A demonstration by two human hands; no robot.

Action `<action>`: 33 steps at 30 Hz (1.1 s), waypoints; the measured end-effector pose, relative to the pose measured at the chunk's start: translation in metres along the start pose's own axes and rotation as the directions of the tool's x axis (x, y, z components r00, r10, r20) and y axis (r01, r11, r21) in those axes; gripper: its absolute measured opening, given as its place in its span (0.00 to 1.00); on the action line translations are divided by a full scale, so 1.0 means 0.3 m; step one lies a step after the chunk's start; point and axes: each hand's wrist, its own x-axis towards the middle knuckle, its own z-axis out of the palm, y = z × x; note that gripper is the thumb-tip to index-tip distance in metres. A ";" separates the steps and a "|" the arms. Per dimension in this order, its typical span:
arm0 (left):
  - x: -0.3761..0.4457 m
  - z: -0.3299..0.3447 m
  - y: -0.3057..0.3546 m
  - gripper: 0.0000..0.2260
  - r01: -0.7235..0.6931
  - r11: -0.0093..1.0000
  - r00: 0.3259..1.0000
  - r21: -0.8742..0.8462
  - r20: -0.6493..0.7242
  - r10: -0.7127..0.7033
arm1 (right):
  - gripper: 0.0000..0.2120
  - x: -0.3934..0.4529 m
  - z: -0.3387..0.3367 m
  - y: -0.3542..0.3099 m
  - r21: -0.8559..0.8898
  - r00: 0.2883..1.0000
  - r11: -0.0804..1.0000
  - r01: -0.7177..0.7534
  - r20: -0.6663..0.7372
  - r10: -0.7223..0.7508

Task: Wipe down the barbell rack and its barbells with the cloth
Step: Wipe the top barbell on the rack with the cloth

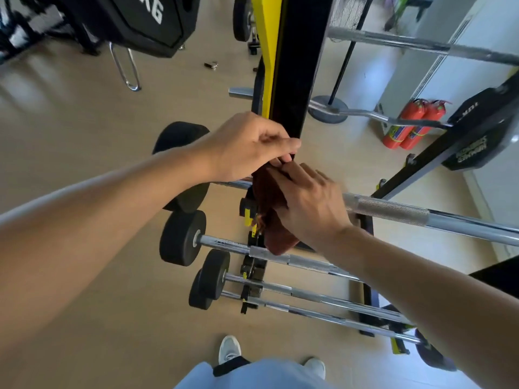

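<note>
Hands meet at the tall black post (292, 80) of the rack. Left hand (247, 148) pinches the top of the soft brown cloth (276, 220); right hand (311, 209) presses it flat with fingers out. Best to rub slowly down the smooth post, then along the shiny round barbells (309, 261).
</note>
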 end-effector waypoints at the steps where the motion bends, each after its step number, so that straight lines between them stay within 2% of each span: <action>1: -0.013 -0.012 -0.008 0.15 -0.002 1.000 1.000 0.008 -0.020 0.002 | 0.27 0.009 0.003 -0.013 0.012 1.000 1.000 -0.004 0.008 0.004; 3: -0.028 -0.035 -0.026 0.14 -0.015 1.000 0.996 0.020 -0.086 0.017 | 0.25 0.001 -0.007 0.016 0.077 1.000 0.997 0.019 0.023 -0.021; 5: -0.039 -0.054 -0.042 0.14 0.007 0.994 0.991 0.111 -0.130 0.008 | 0.23 -0.021 -0.027 0.058 0.192 1.000 0.981 0.019 0.020 -0.024; 7: -0.041 -0.064 -0.046 0.17 0.084 0.962 0.996 0.259 -0.063 -0.070 | 0.21 -0.038 -0.035 0.062 0.296 0.999 0.955 0.011 -0.050 0.004; 9: -0.039 -0.056 -0.042 0.23 0.180 0.921 0.976 0.345 0.052 -0.210 | 0.19 -0.058 -0.040 0.022 0.391 0.986 0.919 0.051 -0.165 0.015; 11: -0.042 -0.044 -0.034 0.30 0.270 0.915 0.942 0.299 0.114 -0.315 | 0.14 -0.086 -0.053 -0.034 0.433 0.958 0.886 0.169 -0.284 -0.044; 14: -0.062 -0.063 -0.028 0.37 0.276 0.927 0.934 0.255 0.155 -0.321 | 0.20 -0.072 -0.071 -0.127 0.444 0.929 0.865 0.236 -0.363 -0.067; 16: -0.083 -0.088 -0.019 0.33 0.237 0.941 0.944 0.242 0.174 -0.282 | 0.21 -0.038 -0.067 -0.166 0.493 0.931 0.843 0.214 -0.365 -0.023; 18: -0.109 -0.117 -0.011 0.29 0.241 0.954 0.923 0.180 0.261 -0.283 | 0.20 -0.013 -0.054 -0.185 0.517 0.928 0.829 0.214 -0.373 -0.007; 20: -0.140 -0.143 -0.020 0.26 0.330 0.943 0.870 0.048 0.372 -0.323 | 0.20 -0.001 -0.040 -0.196 0.511 0.917 0.829 0.227 -0.398 -0.006; 22: -0.165 -0.167 -0.038 0.26 0.431 0.897 0.835 -0.097 0.421 -0.355 | 0.22 0.009 -0.029 -0.214 0.518 0.911 0.827 0.219 -0.411 0.017; 26: -0.192 -0.207 -0.070 0.14 0.470 0.876 0.799 -0.107 0.474 -0.371 | 0.19 0.044 -0.037 -0.254 0.509 0.903 0.829 0.233 -0.429 0.009; 27: -0.192 -0.214 -0.076 0.12 0.453 0.886 0.803 -0.095 0.476 -0.359 | 0.19 0.055 -0.045 -0.262 0.495 0.899 0.832 0.249 -0.438 -0.008; 29: -0.186 -0.224 -0.083 0.11 0.368 0.926 0.852 -0.088 0.431 -0.298 | 0.18 0.072 -0.060 -0.277 0.467 0.893 0.839 0.279 -0.448 -0.047; 33: -0.173 -0.244 -0.053 0.13 0.176 0.967 0.974 -0.185 0.175 -0.144 | 0.16 0.072 -0.085 -0.289 0.383 0.892 0.883 0.270 -0.446 -0.079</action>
